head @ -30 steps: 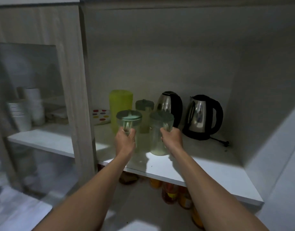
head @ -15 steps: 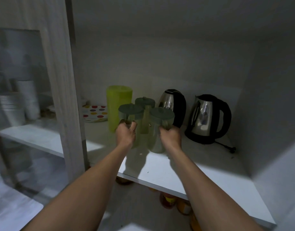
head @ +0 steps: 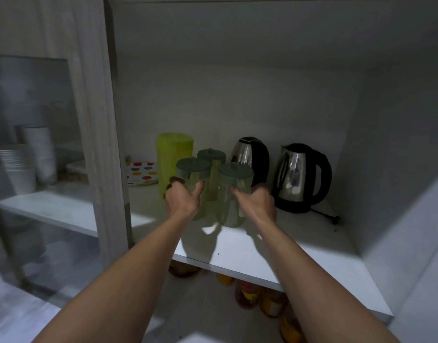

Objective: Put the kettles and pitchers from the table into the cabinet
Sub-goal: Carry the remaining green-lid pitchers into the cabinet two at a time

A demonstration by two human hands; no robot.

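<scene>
Left hand (head: 182,200): wrapped around the left pitcher (head: 193,180), on the shelf (head: 262,251).
Right hand (head: 256,203): gripping the right pitcher (head: 234,184), beside it.

Two hands reaching into the cabinet: left hand (head: 182,200) wrapped around the left pitcher (head: 193,180), right hand (head: 256,203) gripping the right pitcher (head: 235,191), both standing on the white shelf (head: 299,256). Just beyond and between the hands, a third green-lidded pitcher (head: 211,157); beyond the left hand, a yellow-green container (head: 173,154). Beyond and beside the right hand, two steel kettles (head: 250,157) (head: 302,177).
</scene>
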